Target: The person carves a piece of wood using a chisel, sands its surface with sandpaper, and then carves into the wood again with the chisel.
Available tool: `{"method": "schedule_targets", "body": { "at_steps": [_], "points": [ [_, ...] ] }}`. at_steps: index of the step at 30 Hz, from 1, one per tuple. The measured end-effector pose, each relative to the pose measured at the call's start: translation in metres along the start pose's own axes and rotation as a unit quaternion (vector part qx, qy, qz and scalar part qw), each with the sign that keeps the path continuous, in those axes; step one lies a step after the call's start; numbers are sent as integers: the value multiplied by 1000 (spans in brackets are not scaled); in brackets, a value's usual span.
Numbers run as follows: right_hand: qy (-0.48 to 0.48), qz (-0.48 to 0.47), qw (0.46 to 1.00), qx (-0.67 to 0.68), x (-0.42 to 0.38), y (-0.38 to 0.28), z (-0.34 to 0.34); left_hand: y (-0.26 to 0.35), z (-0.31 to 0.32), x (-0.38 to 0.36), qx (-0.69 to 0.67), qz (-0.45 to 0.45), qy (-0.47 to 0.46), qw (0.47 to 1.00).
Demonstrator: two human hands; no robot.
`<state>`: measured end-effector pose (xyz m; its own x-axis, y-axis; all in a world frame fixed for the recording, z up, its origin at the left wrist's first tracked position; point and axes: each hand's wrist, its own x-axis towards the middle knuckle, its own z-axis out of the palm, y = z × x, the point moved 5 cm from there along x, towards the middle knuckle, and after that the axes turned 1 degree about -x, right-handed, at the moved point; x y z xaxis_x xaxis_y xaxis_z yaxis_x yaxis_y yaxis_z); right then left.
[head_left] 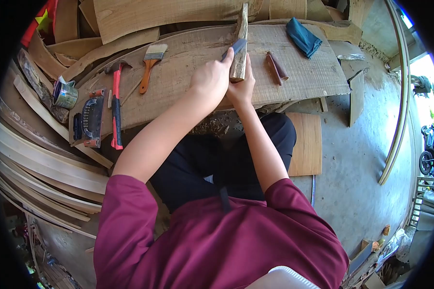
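Observation:
My left hand is closed around a dark grey block that lies against a rough, bark-edged piece of wood. My right hand grips the near end of this wood from below and from its right side, with its fingers partly hidden. The wood points away from me over a broad plank. Just right of my right hand, a dark brown tapered piece rests on the plank.
A folded teal cloth lies at the plank's far right. On the left are a paintbrush, a red-handled hammer, a black-handled tool and a tin can. Long boards are stacked at left.

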<state>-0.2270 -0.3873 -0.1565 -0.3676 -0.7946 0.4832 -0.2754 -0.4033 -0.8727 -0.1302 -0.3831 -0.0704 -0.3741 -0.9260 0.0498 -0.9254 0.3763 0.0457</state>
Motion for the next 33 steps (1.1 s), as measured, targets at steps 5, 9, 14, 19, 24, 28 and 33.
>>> {"method": "schedule_targets", "body": {
  "at_steps": [5,9,14,19,24,28,33],
  "points": [
    [-10,-14,1000,6,0,5,2,5,-7,25,-3,-25,2,1000],
    [2,-15,1000,-24,0,-2,0,-5,-14,3,22,-6,-13,1000],
    [12,-21,1000,-15,0,1,2,-7,-15,-5,4,-7,-62,998],
    [11,-20,1000,-11,0,-1,2,-2,-7,23,-2,-22,-32,999],
    [5,-20,1000,-13,0,-2,3,-1,-11,23,-10,-33,-34,999],
    [3,-22,1000,2,0,0,3,1,-8,21,-15,-53,-57,997],
    [1,-16,1000,-3,-1,-1,6,4,-6,53,-42,-71,-34,996]
  ]
}}
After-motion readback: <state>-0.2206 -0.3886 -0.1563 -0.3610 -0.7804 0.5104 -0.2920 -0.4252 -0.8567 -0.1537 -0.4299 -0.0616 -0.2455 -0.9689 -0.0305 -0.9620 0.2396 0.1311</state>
